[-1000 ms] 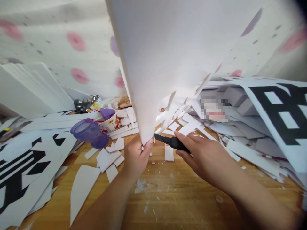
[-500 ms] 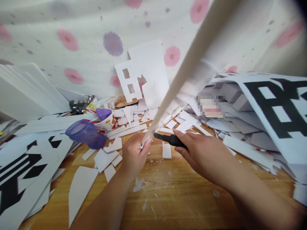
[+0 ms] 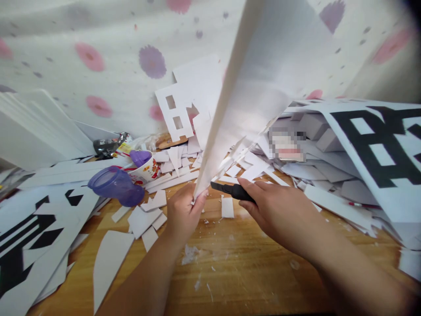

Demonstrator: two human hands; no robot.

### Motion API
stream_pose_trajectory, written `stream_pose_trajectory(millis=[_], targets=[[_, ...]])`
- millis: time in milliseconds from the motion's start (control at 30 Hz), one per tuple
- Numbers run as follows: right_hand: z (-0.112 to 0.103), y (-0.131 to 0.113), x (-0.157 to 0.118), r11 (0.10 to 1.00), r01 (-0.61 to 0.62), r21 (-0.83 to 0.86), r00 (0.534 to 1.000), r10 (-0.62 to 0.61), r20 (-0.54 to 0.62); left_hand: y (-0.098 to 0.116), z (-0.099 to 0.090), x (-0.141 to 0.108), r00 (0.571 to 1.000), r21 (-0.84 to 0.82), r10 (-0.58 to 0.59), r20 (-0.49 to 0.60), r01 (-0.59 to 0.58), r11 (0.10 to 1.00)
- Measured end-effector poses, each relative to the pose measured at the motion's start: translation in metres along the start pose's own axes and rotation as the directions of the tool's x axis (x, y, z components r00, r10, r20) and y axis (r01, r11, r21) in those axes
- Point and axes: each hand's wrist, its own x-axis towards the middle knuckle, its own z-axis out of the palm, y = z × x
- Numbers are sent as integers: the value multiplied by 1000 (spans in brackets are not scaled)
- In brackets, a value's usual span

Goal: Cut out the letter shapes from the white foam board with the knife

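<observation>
My left hand [image 3: 184,213] pinches the lower corner of a large white foam board [image 3: 240,101] between thumb and fingers. The board stands tilted on edge, rising up and to the right out of the view, with a ragged lower right edge. In my right hand [image 3: 272,210] is a black utility knife [image 3: 235,191], its blade pointing left toward the board's lower end. A small gap shows between blade and board. Below them lies a small white offcut [image 3: 227,207] on the wooden table [image 3: 250,272].
Foam scraps [image 3: 144,219] litter the table's left and back. A purple translucent cup [image 3: 115,184] lies beside a paper tub [image 3: 146,169]. Black-patterned sheets [image 3: 368,145] flank both sides. A cut-out panel [image 3: 197,83] leans on the flowered curtain [image 3: 118,66].
The foam board has turned, so its broad face shows more and its upper end sits further left. Both hands keep their grip and have barely moved.
</observation>
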Motion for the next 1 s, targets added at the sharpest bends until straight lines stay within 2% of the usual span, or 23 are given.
stream_pose_trajectory(millis=[133, 200, 333, 367, 433, 500, 533, 600, 667, 733, 833, 933, 1000], targets=[[-3, 2, -1, 999, 2, 39, 1000, -3, 14, -1, 0, -1, 982, -77, -185, 20, 186, 979], [-5, 7, 0, 994, 1, 111, 1000, -2, 12, -3, 2, -1, 955, -135, -294, 33, 296, 946], [-4, 18, 9, 952, 62, 301, 997, -73, 24, -9, 5, 3, 907, -290, -421, 24, 409, 865], [0, 19, 12, 938, 91, 336, 992, -116, 55, -11, 5, 5, 890, -352, -456, 10, 430, 831], [13, 17, 20, 931, 107, 350, 971, -173, 165, -16, 6, 10, 781, -577, -625, 5, 513, 636], [29, 11, 27, 953, 108, 283, 947, -185, 263, -21, 6, 15, 711, -720, -703, -21, 477, 504], [37, 8, 30, 964, 103, 243, 953, -165, 252, -23, 5, 18, 689, -762, -725, -16, 461, 456], [50, 2, 33, 966, 124, 226, 960, -175, 219, -26, 4, 21, 668, -807, -744, -14, 432, 403], [56, 3, 35, 945, 157, 286, 974, -197, 116, -28, 4, 21, 670, -820, -743, -4, 423, 385], [55, 18, 37, 915, 152, 375, 988, -156, -22, -29, 4, 21, 673, -823, -740, -7, 416, 387], [48, 67, 39, 904, 39, 427, 987, 34, -160, -29, 4, 20, 661, -825, -750, -36, 404, 395], [40, 126, 35, 898, -131, 420, 932, 256, -257, -24, 2, 20, 637, -828, -771, -17, 423, 368], [38, 157, 29, 897, -179, 404, 903, 312, -294, -18, 0, 22, 616, -833, -788, 11, 441, 333]])
